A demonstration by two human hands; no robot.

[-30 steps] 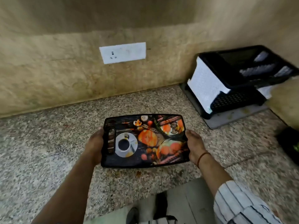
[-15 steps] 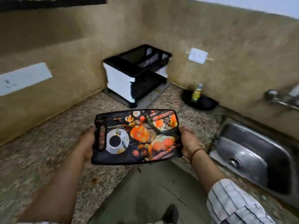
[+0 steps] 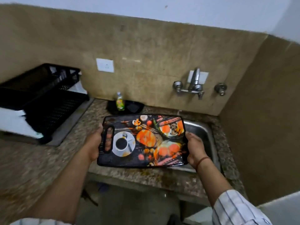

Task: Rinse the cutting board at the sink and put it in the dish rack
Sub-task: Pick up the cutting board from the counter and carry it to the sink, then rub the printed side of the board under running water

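I hold a black cutting board printed with a coffee cup and orange food, flat and face up, over the counter's front edge. My left hand grips its handle end, fingers showing through the slot. My right hand grips the opposite short edge. The board's right half hangs over the steel sink, which it mostly hides. The wall tap is above the sink with no water running. The black dish rack with white sides stands at the left on the counter.
A small green dish-soap bottle stands in a black tray against the wall between rack and sink. A white socket plate is on the tiled wall. A side wall closes the right. The speckled granite counter extends left.
The view has swung right from the counter corner to the sink. The board, held the same way in both hands, has moved from over the counter to partly over the sink.
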